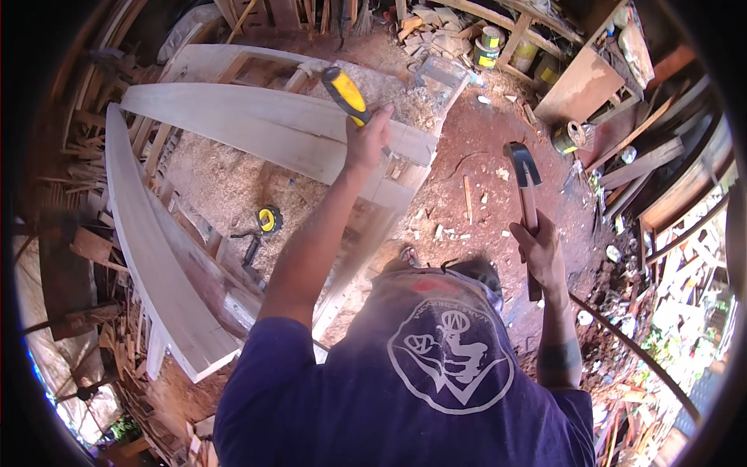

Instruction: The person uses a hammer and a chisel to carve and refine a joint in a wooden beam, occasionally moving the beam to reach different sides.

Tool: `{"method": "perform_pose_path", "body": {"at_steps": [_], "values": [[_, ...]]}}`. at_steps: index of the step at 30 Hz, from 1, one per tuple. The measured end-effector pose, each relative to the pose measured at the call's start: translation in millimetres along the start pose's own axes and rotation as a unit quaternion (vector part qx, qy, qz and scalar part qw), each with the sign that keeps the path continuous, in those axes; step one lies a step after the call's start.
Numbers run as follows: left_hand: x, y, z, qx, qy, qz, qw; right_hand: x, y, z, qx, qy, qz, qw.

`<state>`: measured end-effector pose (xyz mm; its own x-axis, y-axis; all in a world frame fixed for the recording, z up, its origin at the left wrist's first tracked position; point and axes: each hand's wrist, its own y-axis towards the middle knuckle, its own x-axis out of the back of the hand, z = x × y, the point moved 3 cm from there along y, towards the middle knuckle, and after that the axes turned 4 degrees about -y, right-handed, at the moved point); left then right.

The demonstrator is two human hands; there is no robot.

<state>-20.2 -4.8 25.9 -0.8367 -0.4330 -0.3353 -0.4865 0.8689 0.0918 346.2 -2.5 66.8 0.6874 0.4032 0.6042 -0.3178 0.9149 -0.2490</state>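
My left hand [367, 138] is closed round a chisel [345, 93] with a yellow and black handle. The handle leans up and to the left, and a bit of blade shows below my fist, over the end of a long pale curved board [257, 121]. Whether its tip touches the wood is hard to see. My right hand [539, 251] grips the wooden handle of a hammer [522, 165], raised to the right of the board with its dark metal head up. A gap separates the hammer from the chisel.
A second curved board [156, 249] runs along the left. A yellow and black tape measure [269, 219] lies on the shavings by a dark tool [250, 251]. Paint cans [487, 50] and wood scraps [442, 40] are at the back; another can [570, 138] lies at right.
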Motion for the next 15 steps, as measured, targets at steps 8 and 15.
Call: {"method": "perform_pose_path", "body": {"at_steps": [8, 15], "values": [[-15.8, -6.3, -11.0, 0.000, 0.091, -0.008, 0.996, 90.1, 25.9, 187.7, 0.293, -0.148, -0.133, 0.935], [-14.7, -4.5, -1.8, -0.013, 0.101, 0.010, 0.995, 29.4, 52.0, 238.5, 0.438, -0.311, -0.176, 0.825]]}}
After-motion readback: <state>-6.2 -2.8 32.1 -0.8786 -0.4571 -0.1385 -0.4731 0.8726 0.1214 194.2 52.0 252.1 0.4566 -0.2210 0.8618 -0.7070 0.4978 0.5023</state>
